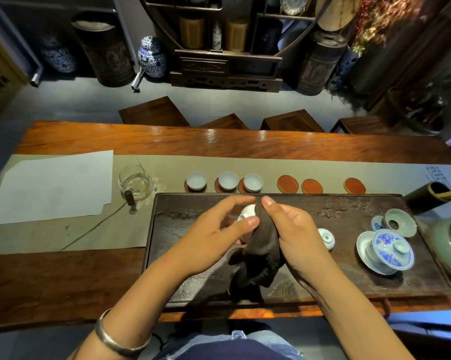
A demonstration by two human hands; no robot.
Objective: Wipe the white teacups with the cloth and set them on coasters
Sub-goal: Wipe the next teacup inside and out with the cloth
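Over the dark wooden tea tray (349, 271), my left hand (214, 229) holds a small white teacup (247, 213) between thumb and fingers. My right hand (292, 229) grips a dark brown cloth (260, 253) and presses it against the cup; the cloth hangs down to the tray. Three white teacups (196, 180) (228, 180) (253, 182) stand on round red coasters beyond the tray. Three bare red coasters (287, 183) (312, 186) (354, 185) lie to their right. Another white cup (326, 237) sits upside down on the tray.
A blue-and-white lidded gaiwan (389, 252) and a celadon strainer (398, 222) stand at the tray's right end, a green pot (450, 245) beyond them. A glass pitcher (136, 183) and white paper (52, 188) lie left on the grey-green runner. Stools stand behind the table.
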